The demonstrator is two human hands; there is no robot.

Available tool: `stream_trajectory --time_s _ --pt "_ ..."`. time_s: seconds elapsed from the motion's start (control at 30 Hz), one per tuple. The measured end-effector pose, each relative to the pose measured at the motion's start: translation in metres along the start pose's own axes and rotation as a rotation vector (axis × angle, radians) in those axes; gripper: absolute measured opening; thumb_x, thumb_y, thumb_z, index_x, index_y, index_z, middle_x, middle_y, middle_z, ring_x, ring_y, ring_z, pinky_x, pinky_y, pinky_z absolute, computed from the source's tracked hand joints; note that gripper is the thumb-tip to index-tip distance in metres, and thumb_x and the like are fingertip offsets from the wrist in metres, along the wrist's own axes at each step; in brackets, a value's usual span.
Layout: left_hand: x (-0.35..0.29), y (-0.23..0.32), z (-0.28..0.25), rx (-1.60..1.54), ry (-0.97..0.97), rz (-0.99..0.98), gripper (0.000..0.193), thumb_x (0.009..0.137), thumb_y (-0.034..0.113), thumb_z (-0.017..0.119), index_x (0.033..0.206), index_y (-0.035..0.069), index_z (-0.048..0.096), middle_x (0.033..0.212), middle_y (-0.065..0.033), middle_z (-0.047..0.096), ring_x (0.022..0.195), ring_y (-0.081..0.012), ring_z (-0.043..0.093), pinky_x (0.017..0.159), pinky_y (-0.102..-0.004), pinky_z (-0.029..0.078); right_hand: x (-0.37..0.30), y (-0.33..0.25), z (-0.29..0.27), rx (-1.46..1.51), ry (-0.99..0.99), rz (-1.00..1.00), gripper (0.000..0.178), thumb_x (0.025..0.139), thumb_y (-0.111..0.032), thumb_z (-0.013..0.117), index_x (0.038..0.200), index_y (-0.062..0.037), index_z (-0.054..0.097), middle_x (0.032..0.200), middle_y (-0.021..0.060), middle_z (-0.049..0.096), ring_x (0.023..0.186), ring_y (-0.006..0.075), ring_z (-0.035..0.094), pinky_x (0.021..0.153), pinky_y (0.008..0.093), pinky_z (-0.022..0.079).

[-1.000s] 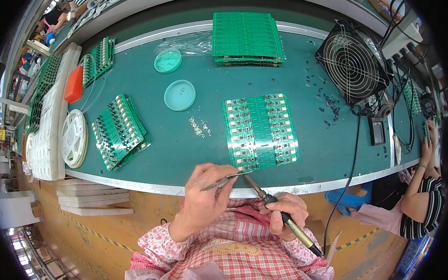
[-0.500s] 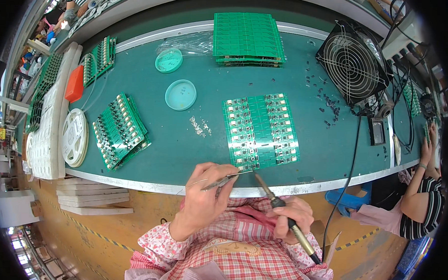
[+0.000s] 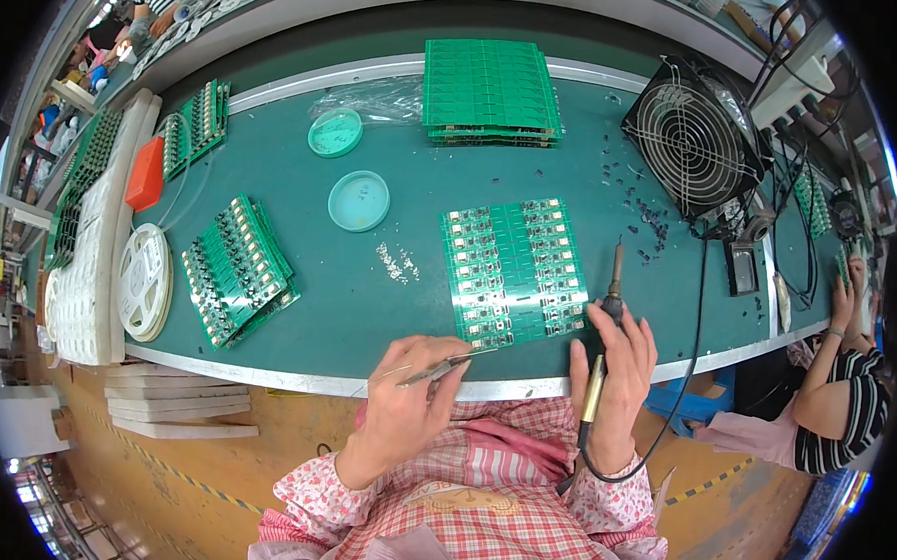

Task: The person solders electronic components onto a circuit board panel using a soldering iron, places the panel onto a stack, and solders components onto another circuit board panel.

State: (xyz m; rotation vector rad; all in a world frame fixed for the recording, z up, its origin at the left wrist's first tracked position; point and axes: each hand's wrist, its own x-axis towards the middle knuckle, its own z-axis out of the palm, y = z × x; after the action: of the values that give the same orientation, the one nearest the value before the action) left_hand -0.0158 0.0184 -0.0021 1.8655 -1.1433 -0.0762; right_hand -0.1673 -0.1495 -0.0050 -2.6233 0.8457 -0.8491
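A green circuit board panel with rows of small parts lies flat near the table's front edge. At its near left corner, my left hand pinches metal tweezers, tips toward the board. A thin wire, perhaps solder, also runs through those fingers. My right hand grips a soldering iron just right of the board, its tip pointing away from me and clear of the panel. The iron's cord loops beneath that hand.
Green board stacks stand at the back and left. Two round turquoise dishes sit beside tiny loose pieces. A black fan and black bits are to the right. A white reel stands left; a co-worker's arm is far right.
My right hand has moved up and right, swinging the soldering iron from the board's near edge to point away from me. My left hand stays nearly in place with the tweezers.
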Motion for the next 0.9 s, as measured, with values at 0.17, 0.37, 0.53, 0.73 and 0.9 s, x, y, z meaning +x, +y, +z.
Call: stream_trajectory --time_s 0.17,0.37,0.53,0.73,0.9 --pt "-0.002 -0.001 -0.002 -0.041 -0.001 -0.036 0.022 0.083 -0.005 0.072 0.103 0.003 0.067 0.101 -0.0113 0.072 0.090 -0.0293 0.067 0.078 -0.0363 0.053 -0.002 -0.005 0.002 0.084 -0.006 0.024 0.039 0.083 -0.007 0.073 0.121 -0.0055 0.067 0.106 0.0124 0.070 0.108 0.0309 0.063 0.110 0.0493 0.036" --pt "-0.002 -0.004 -0.003 -0.064 0.008 -0.036 0.018 0.084 -0.004 0.071 0.101 0.000 0.068 0.101 -0.0121 0.071 0.088 -0.0289 0.068 0.077 -0.0357 0.054 0.000 -0.014 0.004 0.479 0.078 0.344 0.037 0.086 0.000 0.072 0.121 -0.0022 0.061 0.110 0.0134 0.068 0.102 0.0197 0.065 0.089 0.0365 0.053" --pt "-0.006 -0.009 -0.003 -0.109 0.011 -0.018 0.017 0.084 -0.004 0.071 0.099 0.001 0.067 0.100 -0.0121 0.072 0.087 -0.0288 0.068 0.077 -0.0345 0.054 0.014 -0.027 0.010 0.995 0.220 0.539 0.035 0.094 -0.002 0.066 0.124 -0.0032 0.048 0.117 0.0120 0.061 0.103 0.0169 0.064 0.083 0.0281 0.057" --pt "-0.022 -0.020 -0.008 -0.404 0.072 -0.109 0.019 0.089 -0.009 0.064 0.106 -0.002 0.060 0.104 -0.0160 0.068 0.093 -0.0212 0.067 0.084 -0.0334 0.055 0.024 -0.026 -0.001 1.099 0.345 0.539 0.034 0.094 -0.003 0.066 0.123 -0.0064 0.049 0.117 0.0121 0.062 0.098 0.0155 0.065 0.076 0.0284 0.060" --pt "-0.030 -0.029 -0.023 -0.509 0.141 -0.174 0.023 0.091 -0.011 0.057 0.111 -0.002 0.054 0.107 -0.0182 0.064 0.098 -0.0215 0.065 0.089 -0.0341 0.053 0.044 -0.023 -0.016 1.120 0.233 0.506 0.037 0.094 -0.001 0.063 0.126 -0.0092 0.047 0.118 0.0114 0.063 0.094 0.0136 0.065 0.074 0.0264 0.058"
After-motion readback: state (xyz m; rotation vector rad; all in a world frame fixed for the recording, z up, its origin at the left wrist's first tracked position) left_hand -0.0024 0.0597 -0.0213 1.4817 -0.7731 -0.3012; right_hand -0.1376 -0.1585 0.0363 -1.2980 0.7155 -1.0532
